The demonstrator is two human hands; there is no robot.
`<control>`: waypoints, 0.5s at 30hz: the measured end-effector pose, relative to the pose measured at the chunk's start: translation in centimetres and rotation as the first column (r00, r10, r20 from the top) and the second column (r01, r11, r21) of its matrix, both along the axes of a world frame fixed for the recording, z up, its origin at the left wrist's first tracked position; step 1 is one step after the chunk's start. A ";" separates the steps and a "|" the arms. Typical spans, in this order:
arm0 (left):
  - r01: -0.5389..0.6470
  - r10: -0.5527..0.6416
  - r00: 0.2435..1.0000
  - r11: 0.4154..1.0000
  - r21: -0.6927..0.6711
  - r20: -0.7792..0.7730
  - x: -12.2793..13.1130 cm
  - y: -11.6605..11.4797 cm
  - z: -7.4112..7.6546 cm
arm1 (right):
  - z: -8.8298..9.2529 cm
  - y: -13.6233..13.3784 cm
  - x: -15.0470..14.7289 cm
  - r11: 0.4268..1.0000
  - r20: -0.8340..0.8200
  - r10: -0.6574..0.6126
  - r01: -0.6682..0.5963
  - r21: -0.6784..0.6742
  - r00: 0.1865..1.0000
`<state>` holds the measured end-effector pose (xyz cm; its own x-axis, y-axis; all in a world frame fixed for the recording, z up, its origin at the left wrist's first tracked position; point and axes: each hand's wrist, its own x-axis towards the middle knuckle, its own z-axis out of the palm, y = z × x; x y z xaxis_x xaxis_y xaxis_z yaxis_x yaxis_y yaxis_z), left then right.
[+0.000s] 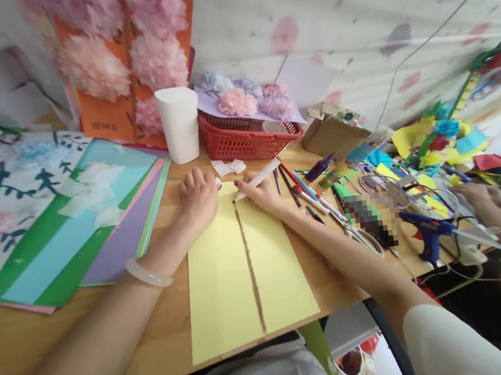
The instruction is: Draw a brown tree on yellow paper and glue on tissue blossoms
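Observation:
A yellow sheet of paper (225,277) lies in front of me with a long brown line drawn down its middle. My right hand (263,195) grips a white marker (267,173), its tip touching the paper at the upper end of the line. My left hand (199,197) rests closed at the sheet's upper left edge. Something small and white shows by its fingertips, too little of it to name. Small white paper pieces (228,166) lie just beyond the hands.
Coloured paper sheets (115,248) are stacked at left. A white bin (180,123) and a red basket (248,138) with tissue flowers stand behind. Rightward are pens, scissors (363,237), a blue glue gun (430,234), cables and another person's hands (478,197).

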<state>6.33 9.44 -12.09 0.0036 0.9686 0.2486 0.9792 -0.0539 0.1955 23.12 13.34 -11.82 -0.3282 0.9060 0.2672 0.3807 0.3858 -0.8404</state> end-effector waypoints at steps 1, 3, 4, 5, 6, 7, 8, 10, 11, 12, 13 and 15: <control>0.000 0.000 1.000 1.000 -0.005 -0.006 0.0 0.0 0.0 | 0.1 0.2 -0.1 1.000 0.000 -0.001 0.001 0.004 1.000; 0.008 -0.008 1.000 1.000 -0.009 -0.021 0.0 0.0 0.0 | 0.2 0.7 -0.2 1.000 -0.002 -0.006 0.006 0.016 1.000; 0.013 -0.014 1.000 1.000 -0.008 -0.029 -0.1 0.1 -0.1 | 0.3 0.9 -0.3 1.000 -0.002 -0.009 0.009 0.022 1.000; 0.018 -0.018 0.999 1.000 -0.005 -0.035 -0.1 0.2 -0.1 | 0.4 1.1 -0.4 1.000 -0.003 -0.011 0.011 0.026 1.000; 0.018 -0.018 0.999 1.000 -0.002 -0.038 -0.1 0.2 -0.2 | 0.5 1.2 -0.5 1.000 -0.002 -0.012 0.012 0.028 1.000; 0.016 -0.016 0.999 1.000 0.002 -0.038 -0.2 0.2 -0.2 | 0.5 1.2 -0.5 1.000 -0.001 -0.012 0.012 0.028 1.000; 0.017 -0.017 0.999 1.000 0.006 -0.036 -0.2 0.3 -0.2 | 0.5 1.2 -0.5 1.000 0.001 -0.011 0.011 0.024 1.000; 0.018 -0.018 0.999 1.000 0.011 -0.030 -0.2 0.3 -0.2 | 0.5 0.7 -0.2 1.000 0.007 -0.007 0.007 0.006 1.000; 0.020 -0.020 0.999 1.000 0.012 -0.026 -0.2 0.2 -0.2 | 0.5 0.2 0.0 1.000 0.012 -0.004 0.004 -0.006 1.000; 0.020 -0.020 1.000 1.000 0.013 -0.021 -0.1 0.2 -0.2 | 0.5 -0.3 0.2 1.000 0.017 -0.001 0.002 -0.018 1.000; 0.021 -0.021 1.000 1.000 0.014 -0.017 -0.1 0.2 -0.1 | 0.5 -0.9 0.4 1.000 0.023 0.003 -0.003 -0.031 1.000; 0.014 -0.014 1.000 1.000 0.012 -0.007 -0.1 0.2 -0.1 | 0.7 -2.1 0.8 0.998 0.034 0.024 -0.022 -0.066 0.999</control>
